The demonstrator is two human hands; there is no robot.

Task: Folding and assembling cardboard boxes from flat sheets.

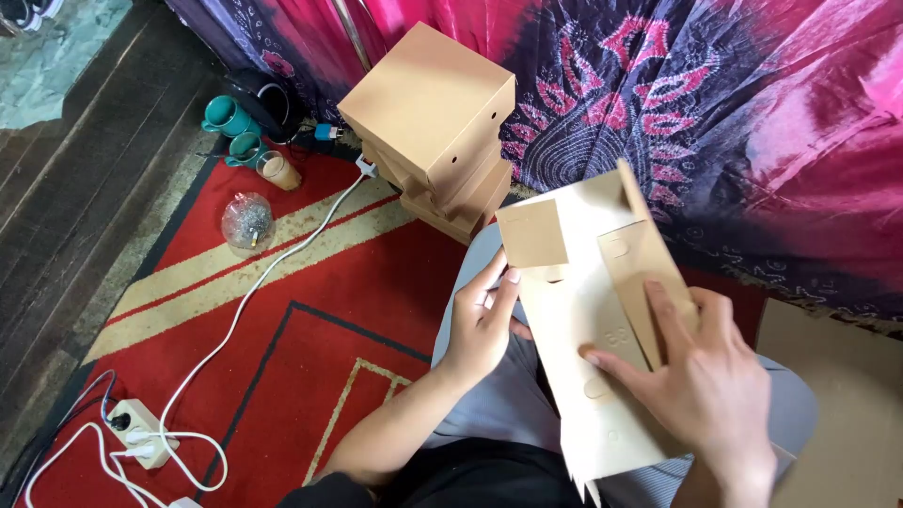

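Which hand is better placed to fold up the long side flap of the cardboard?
Probably the right hand: it already lies flat on that flap, while the left hand grips the cardboard sheet's other edge.

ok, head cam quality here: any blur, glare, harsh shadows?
Head view: even daylight, soft shadows, no glare; right hand slightly motion-blurred on the flat cardboard blank; left hand sharper; stacked boxes lean, a hint of wide-angle distortion; the bottom corners, around the power strip, look a little dimmer.

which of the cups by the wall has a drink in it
The clear glass of light brown drink, nearest the red rug; the two teal mugs beside it are opaque.
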